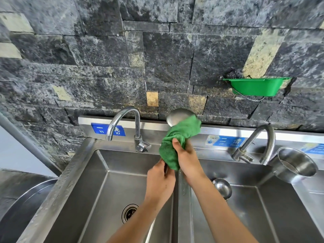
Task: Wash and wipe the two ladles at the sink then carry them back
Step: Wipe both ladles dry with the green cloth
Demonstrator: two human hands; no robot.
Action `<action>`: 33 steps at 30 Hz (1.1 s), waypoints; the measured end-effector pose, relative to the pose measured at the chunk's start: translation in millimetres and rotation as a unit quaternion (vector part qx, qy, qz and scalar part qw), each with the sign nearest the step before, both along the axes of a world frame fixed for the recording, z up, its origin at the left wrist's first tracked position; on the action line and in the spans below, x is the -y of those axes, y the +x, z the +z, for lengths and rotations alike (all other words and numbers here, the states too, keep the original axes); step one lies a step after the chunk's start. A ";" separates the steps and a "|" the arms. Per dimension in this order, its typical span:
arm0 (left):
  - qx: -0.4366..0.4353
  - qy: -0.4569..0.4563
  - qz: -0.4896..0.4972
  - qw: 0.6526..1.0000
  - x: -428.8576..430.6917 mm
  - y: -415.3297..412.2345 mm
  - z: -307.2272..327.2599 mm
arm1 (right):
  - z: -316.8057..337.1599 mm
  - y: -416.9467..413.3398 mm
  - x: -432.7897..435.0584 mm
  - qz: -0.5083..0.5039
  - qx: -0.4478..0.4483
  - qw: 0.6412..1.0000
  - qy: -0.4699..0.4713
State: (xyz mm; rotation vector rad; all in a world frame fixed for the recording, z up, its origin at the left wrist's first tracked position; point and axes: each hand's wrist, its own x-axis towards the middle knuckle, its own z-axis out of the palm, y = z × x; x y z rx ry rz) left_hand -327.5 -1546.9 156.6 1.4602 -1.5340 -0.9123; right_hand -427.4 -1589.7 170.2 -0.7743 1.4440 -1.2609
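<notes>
I hold a steel ladle (177,115) upright over the divider between the two sink basins, its bowl at the top. A green cloth (177,139) is wrapped round the ladle below the bowl. My right hand (186,158) grips the cloth around the ladle's stem. My left hand (160,179) grips the lower part of the ladle's handle, just under the cloth. A second steel ladle (221,187) lies in the right basin, bowl up near the divider, its handle hidden behind my right forearm.
The steel double sink (108,165) has a drain (129,213) in the left basin and two taps, left tap (122,127) and right tap (254,146). A steel cup holder (294,165) stands at the right. A green basket (256,86) hangs on the stone wall.
</notes>
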 end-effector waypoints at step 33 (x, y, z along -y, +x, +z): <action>0.045 0.041 -0.116 0.991 -31.6 38.4 3.8 | 81.5 -49.9 31.3 -0.089 0.200 0.974 -0.051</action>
